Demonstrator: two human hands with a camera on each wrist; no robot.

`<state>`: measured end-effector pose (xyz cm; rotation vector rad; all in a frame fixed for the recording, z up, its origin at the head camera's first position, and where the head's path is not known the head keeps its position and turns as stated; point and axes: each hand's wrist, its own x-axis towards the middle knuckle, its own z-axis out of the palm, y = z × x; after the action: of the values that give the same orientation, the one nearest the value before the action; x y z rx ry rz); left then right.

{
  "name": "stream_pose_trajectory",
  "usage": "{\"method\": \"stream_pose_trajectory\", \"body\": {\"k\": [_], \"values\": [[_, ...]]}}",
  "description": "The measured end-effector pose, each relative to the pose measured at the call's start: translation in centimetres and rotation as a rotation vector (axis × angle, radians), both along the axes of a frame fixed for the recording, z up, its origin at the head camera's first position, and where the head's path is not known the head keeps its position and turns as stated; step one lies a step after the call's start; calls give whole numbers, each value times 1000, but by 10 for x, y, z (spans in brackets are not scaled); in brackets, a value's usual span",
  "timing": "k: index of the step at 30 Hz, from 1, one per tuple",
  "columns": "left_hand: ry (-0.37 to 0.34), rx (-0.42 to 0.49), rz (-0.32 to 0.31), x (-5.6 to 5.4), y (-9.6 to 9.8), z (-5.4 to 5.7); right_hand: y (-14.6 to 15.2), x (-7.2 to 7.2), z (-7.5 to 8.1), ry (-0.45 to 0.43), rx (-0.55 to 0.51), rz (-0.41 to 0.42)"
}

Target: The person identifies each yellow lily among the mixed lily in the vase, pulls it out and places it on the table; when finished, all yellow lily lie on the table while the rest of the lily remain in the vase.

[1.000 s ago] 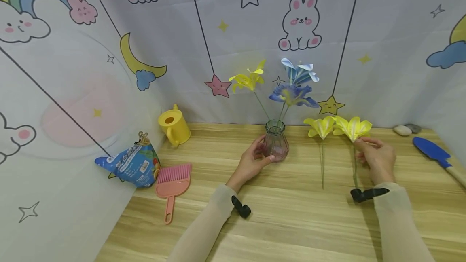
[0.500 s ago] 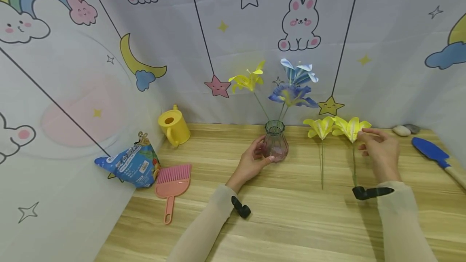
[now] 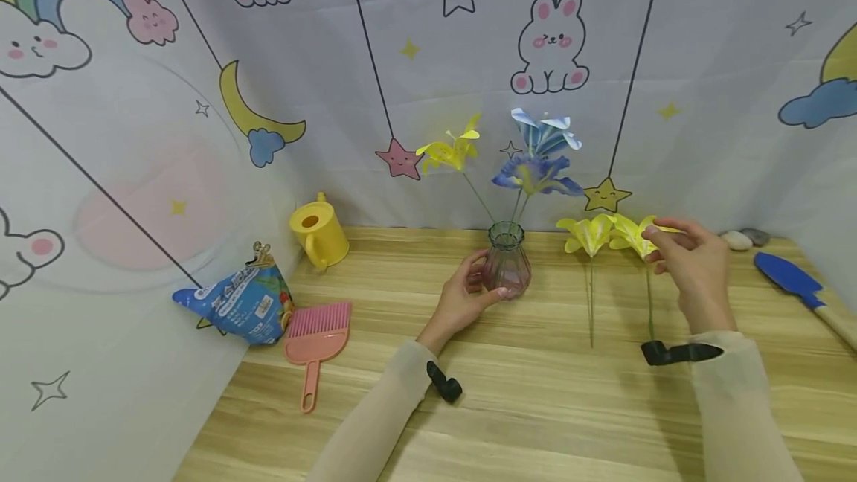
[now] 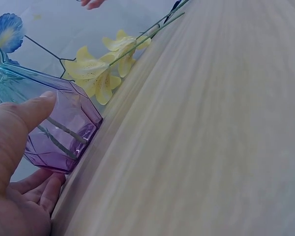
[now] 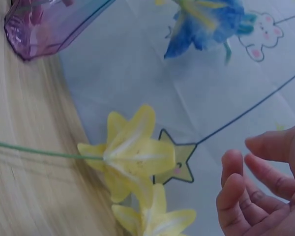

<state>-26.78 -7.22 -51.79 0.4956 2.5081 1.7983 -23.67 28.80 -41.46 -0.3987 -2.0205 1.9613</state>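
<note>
My left hand (image 3: 462, 300) grips the glass vase (image 3: 506, 272), green at the neck and purple below, with thumb and fingers around its base. In it stand a yellow lily (image 3: 447, 153), a dark blue flower (image 3: 538, 174) and a light blue flower (image 3: 545, 135). Two yellow lilies lie side by side to the right, a left one (image 3: 588, 233) and a right one (image 3: 631, 235). Over the right lily's head hovers my right hand (image 3: 701, 277). The right wrist view shows the fingers (image 5: 232, 196) loosely bent, holding nothing, apart from the petals.
At the left are a yellow watering can (image 3: 323, 233), a blue clipped bag (image 3: 251, 303) and a pink dustpan-like tool (image 3: 318, 344). On the right lie a blue trowel (image 3: 790, 274) and two stones (image 3: 738, 240). A printed cloth wall (image 3: 469, 58) backs the wooden table (image 3: 535, 407).
My right hand has left the base of the right yellow lily's head and risen away from it. The flowers in the vase have shifted slightly left. The left hand stays on the vase.
</note>
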Motion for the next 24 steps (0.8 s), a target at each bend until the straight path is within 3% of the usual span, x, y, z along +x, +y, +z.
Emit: {"method": "stream_pose_trajectory", "body": {"k": [7,17,20,24], "values": [[12,16,-3,1,0,0,-16,5,13,42,40,44],[10,22,7,3,-1,-1,-41,16,34,195,-21,193],[15,15,7,3,0,-1,-52,17,38,194,92,198],[32,3,0,2,1,0,-66,16,41,218,162,227]]}}
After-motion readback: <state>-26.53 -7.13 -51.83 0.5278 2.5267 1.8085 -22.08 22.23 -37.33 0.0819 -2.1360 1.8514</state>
